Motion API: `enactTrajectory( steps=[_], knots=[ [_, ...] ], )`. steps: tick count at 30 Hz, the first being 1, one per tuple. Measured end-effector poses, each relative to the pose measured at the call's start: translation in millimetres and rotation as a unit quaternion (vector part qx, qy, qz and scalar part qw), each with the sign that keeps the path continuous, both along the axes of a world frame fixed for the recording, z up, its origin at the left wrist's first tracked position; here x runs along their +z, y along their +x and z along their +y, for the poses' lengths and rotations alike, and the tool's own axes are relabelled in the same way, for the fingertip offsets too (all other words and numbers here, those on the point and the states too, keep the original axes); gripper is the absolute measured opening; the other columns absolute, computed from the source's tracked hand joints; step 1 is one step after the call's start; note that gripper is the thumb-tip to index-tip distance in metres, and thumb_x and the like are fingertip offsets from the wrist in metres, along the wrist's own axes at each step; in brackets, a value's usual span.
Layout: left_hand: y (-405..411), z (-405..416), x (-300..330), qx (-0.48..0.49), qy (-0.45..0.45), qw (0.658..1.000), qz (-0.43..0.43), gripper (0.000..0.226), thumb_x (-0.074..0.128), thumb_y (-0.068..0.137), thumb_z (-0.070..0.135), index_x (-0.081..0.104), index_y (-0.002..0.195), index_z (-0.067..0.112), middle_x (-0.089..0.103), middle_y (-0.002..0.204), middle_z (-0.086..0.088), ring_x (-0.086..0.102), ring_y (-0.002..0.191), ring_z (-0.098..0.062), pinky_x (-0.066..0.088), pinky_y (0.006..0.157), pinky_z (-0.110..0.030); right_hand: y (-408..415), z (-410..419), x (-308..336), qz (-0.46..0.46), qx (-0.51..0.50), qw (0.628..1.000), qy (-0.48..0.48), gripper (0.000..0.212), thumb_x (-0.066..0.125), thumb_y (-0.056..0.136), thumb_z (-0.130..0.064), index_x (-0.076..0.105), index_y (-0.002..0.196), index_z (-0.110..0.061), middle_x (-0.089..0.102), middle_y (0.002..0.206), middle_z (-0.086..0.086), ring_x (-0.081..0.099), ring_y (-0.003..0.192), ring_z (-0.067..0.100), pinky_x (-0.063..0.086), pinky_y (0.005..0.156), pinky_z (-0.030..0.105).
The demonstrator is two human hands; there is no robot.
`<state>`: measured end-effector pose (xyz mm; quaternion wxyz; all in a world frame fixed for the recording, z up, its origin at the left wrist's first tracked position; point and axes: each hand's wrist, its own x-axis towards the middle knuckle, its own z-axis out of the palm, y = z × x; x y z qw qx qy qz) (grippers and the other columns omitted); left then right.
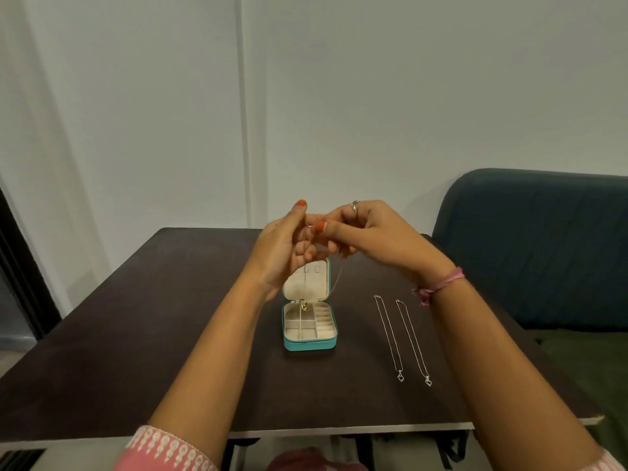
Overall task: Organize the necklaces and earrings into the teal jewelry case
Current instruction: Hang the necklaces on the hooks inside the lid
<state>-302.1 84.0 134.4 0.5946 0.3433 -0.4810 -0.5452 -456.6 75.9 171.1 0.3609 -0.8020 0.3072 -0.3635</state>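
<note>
Above the open teal jewelry case (309,343), both hands pinch one fine chain necklace (304,304).
Left hand (282,246), right hand (360,229): fingertip grip. Pendant dangles over cream velvet compartments. Two heart-pendant chains (401,338) lie straight on dark matte table (170,334).

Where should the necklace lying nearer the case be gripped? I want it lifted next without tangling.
Pinch the nearer necklace at its far clasp end, coming from above. It lies straight on the table, heart pendant toward the person, so lifting that end lets the chain hang free, clear of the second necklace beside it.
</note>
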Motion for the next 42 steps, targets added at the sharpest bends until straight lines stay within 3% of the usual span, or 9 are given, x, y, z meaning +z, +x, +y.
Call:
enactTrajectory(
  steps=[6,10,14,20,23,26,31,36,42],
  knots=[
    [0,9,0,-0.020,-0.011,0.997,-0.069,0.056,0.037,0.099,0.046,0.066,0.069,0.008,0.052,0.047,-0.002,0.030,0.032,-0.005,0.040,0.050,-0.022,-6,-16,5,-0.057,-0.047,0.995,0.062,0.015,0.059,0.093,-0.019,0.072,0.089,-0.012,0.058,0.060,-0.004,0.052,0.057,0.005,0.049,0.063,0.019],
    [0,12,-1,-0.064,0.009,0.995,0.082,0.051,0.044,0.096,0.043,0.072,0.068,0.011,0.042,0.041,0.004,0.026,0.029,-0.004,0.037,0.042,-0.018,-5,-22,-11,-0.180,-0.054,0.969,0.163,0.016,0.059,0.093,-0.021,0.070,0.090,-0.010,0.050,0.055,-0.006,0.049,0.056,0.007,0.050,0.063,0.018],
    [3,7,1,-0.083,-0.001,0.965,0.251,0.037,0.050,0.093,0.037,0.071,0.082,0.008,0.039,0.041,0.008,0.030,0.030,-0.004,0.040,0.042,-0.016,-7,-21,-38,-0.209,-0.048,0.957,0.195,0.015,0.058,0.093,-0.020,0.069,0.092,-0.010,0.054,0.058,-0.004,0.057,0.064,0.009,0.053,0.072,0.020],
    [3,-2,-4,0.011,-0.043,0.950,0.310,0.023,0.048,0.098,0.021,0.066,0.100,0.007,0.062,0.064,0.004,0.054,0.048,-0.003,0.054,0.061,-0.019,-5,-8,-65,-0.106,-0.056,0.991,0.053,0.017,0.055,0.093,-0.016,0.067,0.094,-0.004,0.069,0.071,-0.008,0.065,0.084,0.005,0.051,0.090,0.030],
    [3,-5,-8,0.033,-0.064,0.965,0.251,0.025,0.044,0.100,0.018,0.062,0.110,0.005,0.074,0.090,-0.005,0.071,0.081,-0.013,0.057,0.077,-0.024,-1,3,-68,-0.022,-0.045,0.999,-0.009,0.013,0.058,0.092,-0.025,0.068,0.095,-0.018,0.071,0.080,-0.004,0.066,0.087,0.009,0.052,0.089,0.035],
    [2,-5,-8,0.039,-0.058,0.991,0.111,0.028,0.039,0.102,0.020,0.060,0.116,0.007,0.073,0.104,-0.007,0.070,0.098,-0.018,0.055,0.083,-0.025,3,12,-63,0.068,-0.048,0.994,-0.070,0.012,0.059,0.093,-0.027,0.069,0.096,-0.019,0.070,0.084,-0.008,0.065,0.086,0.004,0.052,0.087,0.032],
    [2,0,-9,0.003,-0.002,0.998,-0.059,0.036,0.042,0.101,0.032,0.064,0.112,0.005,0.073,0.079,-0.004,0.068,0.064,-0.011,0.053,0.058,-0.019,-1,13,-41,0.059,-0.047,0.995,-0.071,0.011,0.061,0.092,-0.024,0.070,0.091,-0.018,0.073,0.086,-0.001,0.067,0.092,0.013,0.051,0.090,0.037],
    [1,1,-6,-0.023,0.032,0.994,-0.100,0.039,0.046,0.099,0.037,0.069,0.085,0.008,0.066,0.066,-0.009,0.062,0.054,-0.015,0.056,0.064,-0.026,-10,6,-30,0.028,-0.034,0.999,-0.013,0.014,0.062,0.091,-0.018,0.072,0.087,-0.009,0.073,0.077,0.001,0.068,0.078,0.005,0.051,0.082,0.023],
    [0,5,0,-0.050,0.058,0.974,-0.214,0.050,0.044,0.095,0.050,0.060,0.073,0.008,0.052,0.052,-0.001,0.041,0.043,-0.007,0.053,0.060,-0.024,-15,2,-32,0.003,-0.041,0.999,0.020,0.013,0.064,0.089,-0.020,0.073,0.091,-0.011,0.073,0.081,0.007,0.068,0.077,0.010,0.053,0.079,0.025]
  ],
)
